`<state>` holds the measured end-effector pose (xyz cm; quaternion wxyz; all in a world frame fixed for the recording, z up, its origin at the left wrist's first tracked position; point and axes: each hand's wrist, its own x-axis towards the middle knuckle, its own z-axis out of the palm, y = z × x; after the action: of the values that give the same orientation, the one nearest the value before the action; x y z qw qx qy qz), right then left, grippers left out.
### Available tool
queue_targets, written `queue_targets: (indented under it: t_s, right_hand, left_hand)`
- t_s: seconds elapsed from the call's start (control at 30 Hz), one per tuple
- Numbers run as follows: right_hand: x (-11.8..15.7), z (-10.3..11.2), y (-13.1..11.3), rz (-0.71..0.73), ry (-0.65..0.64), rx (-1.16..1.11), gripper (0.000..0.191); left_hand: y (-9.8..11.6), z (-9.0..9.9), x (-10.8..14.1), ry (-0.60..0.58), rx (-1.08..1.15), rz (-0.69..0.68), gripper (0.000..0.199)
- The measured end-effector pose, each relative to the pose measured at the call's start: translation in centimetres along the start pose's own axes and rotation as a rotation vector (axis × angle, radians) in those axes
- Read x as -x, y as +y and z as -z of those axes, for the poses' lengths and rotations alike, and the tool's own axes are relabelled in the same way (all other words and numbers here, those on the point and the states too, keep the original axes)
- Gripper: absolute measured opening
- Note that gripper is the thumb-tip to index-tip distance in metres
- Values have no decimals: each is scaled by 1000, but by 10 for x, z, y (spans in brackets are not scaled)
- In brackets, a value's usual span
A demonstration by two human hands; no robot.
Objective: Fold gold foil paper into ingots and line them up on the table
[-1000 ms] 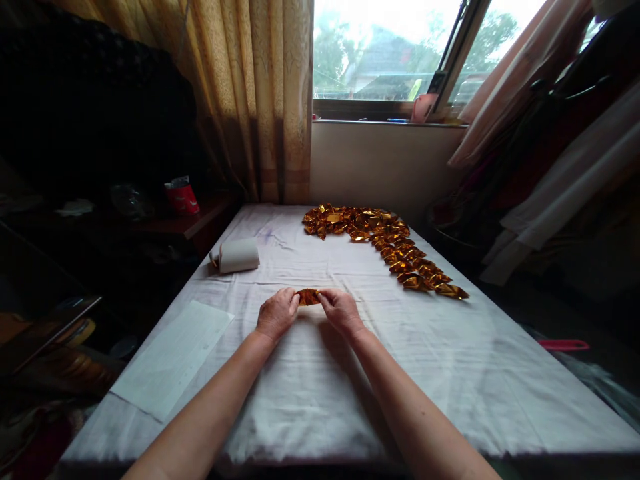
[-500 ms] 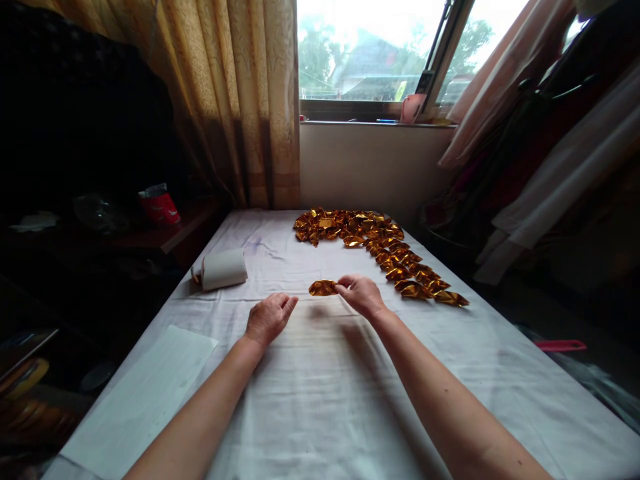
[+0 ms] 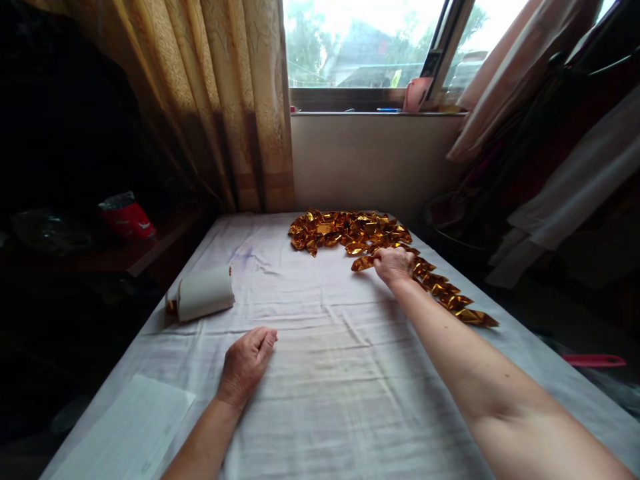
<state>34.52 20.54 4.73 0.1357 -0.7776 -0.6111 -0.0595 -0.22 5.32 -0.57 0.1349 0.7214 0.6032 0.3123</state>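
Observation:
My right hand [image 3: 395, 265] pinches one end of a folded gold foil piece [image 3: 363, 264], shaped like a small boat or ingot, low over the cloth. Just behind and to the right, a line of similar gold foil pieces [image 3: 443, 288] runs along the table's right side. It joins a heap of them [image 3: 350, 228] at the far edge, and my right hand hides part of the line. My left hand [image 3: 247, 363] rests on the white-covered table [image 3: 310, 400] with its fingers curled closed; I see nothing in it.
A whitish roll [image 3: 206, 293] with gold foil showing at its end lies at the table's left. Nearer me on that side is a pale paper sheet [image 3: 135, 427]. A dark side table with a red container [image 3: 127, 217] stands left; clothes [image 3: 565, 180] hang at the right.
My right hand has carried the foil piece forward and right, from the table's middle to beside the line. My left hand has drawn back toward me and its fingers have curled in.

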Motion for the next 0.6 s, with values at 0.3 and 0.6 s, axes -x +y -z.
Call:
queue_targets:
  t_s: [0.3, 0.6]
  right_hand:
    - [-14, -20, 2, -45, 43, -25, 31]
    - [119, -36, -26, 292, -12, -182, 25]
  left_hand:
    - [-3, 1, -2, 0, 117, 52, 39]
    - [4, 4, -3, -40, 70, 36, 37]
